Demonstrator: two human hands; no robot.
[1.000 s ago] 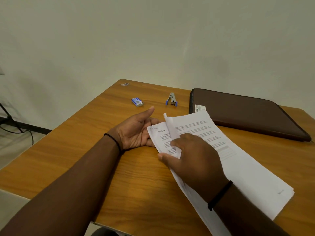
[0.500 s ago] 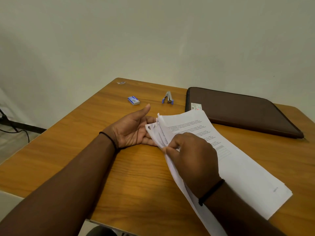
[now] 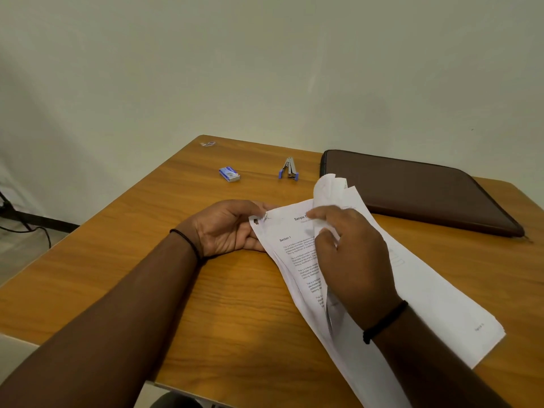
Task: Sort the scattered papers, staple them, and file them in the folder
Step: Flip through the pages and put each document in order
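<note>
The top corner of the papers [image 3: 297,254] is being supported from beneath by the left hand [image 3: 228,231], palm up on the desk [image 3: 123,275], fingers curled loosely under the sheets, while several upper sheets are being pinched and peeled upward by the right hand [image 3: 350,257], thumb in front, fingers tucked behind the lifted leaves. A printed page headed with a section title is being exposed underneath. The pile is being kept together as one fanned stack lying diagonally from mid-desk toward the near right, with its lower end reaching out toward the near edge. Sorting is judged to be under way and not finished; whether the pages are being held by a staple at the gripped corner cannot be told. The stapler [image 3: 289,169] is lying untouched well beyond the hands, a small blue staple box [image 3: 229,174] to its left, and the brown folder [image 3: 418,189] is lying shut at the far right, just past the raised sheet tips. Stapling and filing are therefore judged to be outstanding. Bare desk is being left open to the left and between the hands and the stapler; less room is being offered on the right, where papers and folder are crowding together.
</note>
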